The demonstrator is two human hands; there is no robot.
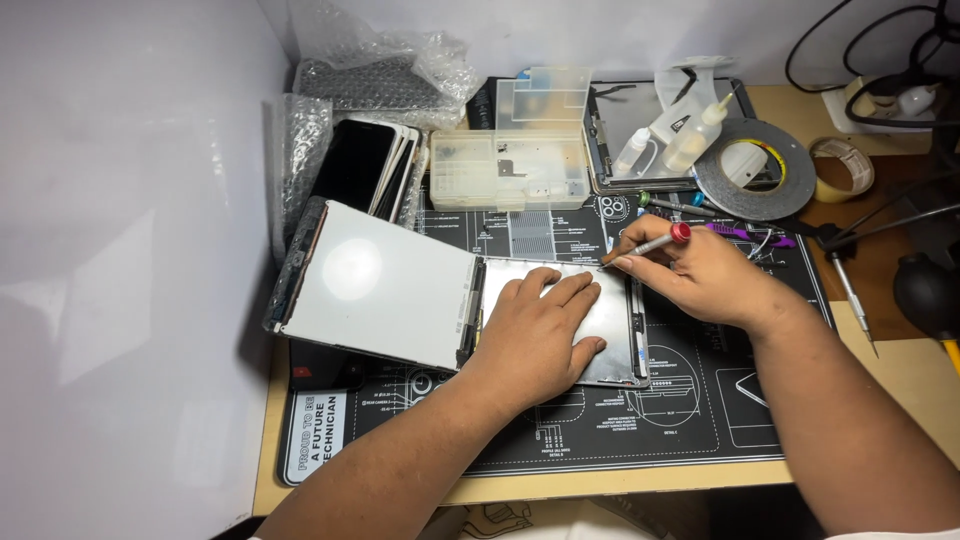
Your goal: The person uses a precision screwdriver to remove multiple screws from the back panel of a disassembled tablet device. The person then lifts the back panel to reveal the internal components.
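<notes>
An opened tablet lies on a black work mat [700,420]. Its silver back shell [612,320] is flat on the mat, and its screen panel [380,280] is folded open to the left, white back side up. My left hand [540,335] presses flat on the inside of the shell, fingers spread. My right hand [705,275] holds a small screwdriver with a red cap [650,244]; its tip points at the shell's upper right edge.
A clear plastic parts box [510,165] stands behind the tablet, beside stacked phones [365,165] and bubble wrap [385,60]. Dropper bottles [690,135], a black tape roll [755,165], a tan tape roll [840,170], loose tools [850,290] and cables lie to the right.
</notes>
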